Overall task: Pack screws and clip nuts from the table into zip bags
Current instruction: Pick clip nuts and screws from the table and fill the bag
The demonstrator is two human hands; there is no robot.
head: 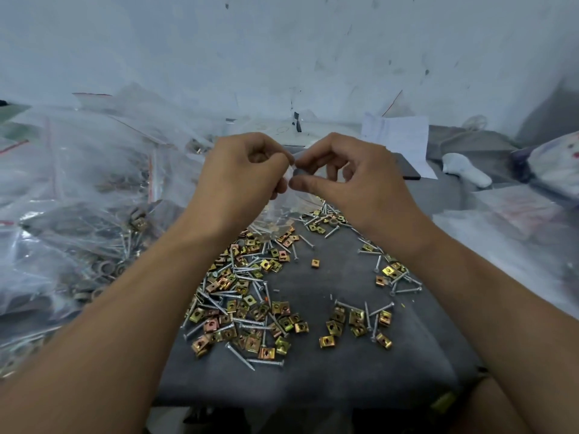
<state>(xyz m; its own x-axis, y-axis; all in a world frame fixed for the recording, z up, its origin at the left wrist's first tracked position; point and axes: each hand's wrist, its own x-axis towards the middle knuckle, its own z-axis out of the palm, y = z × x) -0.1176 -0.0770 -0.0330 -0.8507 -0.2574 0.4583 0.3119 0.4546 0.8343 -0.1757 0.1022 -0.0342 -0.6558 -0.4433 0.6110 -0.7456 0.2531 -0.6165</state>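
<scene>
A small clear zip bag (283, 204) hangs above the grey table (338, 368), held at its top edge by both hands. My left hand (241, 170) pinches the bag's top from the left. My right hand (344, 177) pinches it from the right, thumb and forefinger meeting my left fingers. What the bag holds is hard to tell. Below lie several silver screws (250, 321) mixed with gold clip nuts (282, 308) in a long heap. A smaller group of clip nuts (354, 324) lies to the right.
Filled zip bags (78, 214) with screws and nuts pile up at the left. More clear bags (507, 220) lie at the right. A white paper (398, 136), a dark flat object (409, 167) and a white sock-like thing (466, 169) sit at the back, against the wall.
</scene>
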